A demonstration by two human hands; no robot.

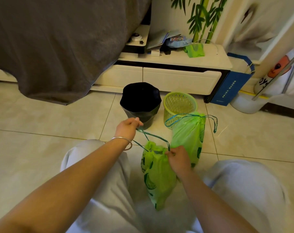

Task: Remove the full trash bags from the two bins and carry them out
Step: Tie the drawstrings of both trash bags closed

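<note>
Two green trash bags are out on the tiled floor. The near green bag (157, 179) lies between my knees. My left hand (128, 127) is shut on its blue drawstring (153, 136), pulled taut up and left. My right hand (178, 159) pinches the bag's gathered mouth. The second green bag (188, 133) stands behind it, cinched, its blue drawstring loops loose. Beyond stand a bin lined with a black bag (140, 102) and a green mesh bin (180, 103) with no liner.
A low white cabinet (159, 76) with clutter on top runs behind the bins. A grey bedspread (55, 47) hangs down at the left. A blue paper bag (232, 83) and a white bucket (244, 103) stand at the right. My knees in pale trousers flank the near bag.
</note>
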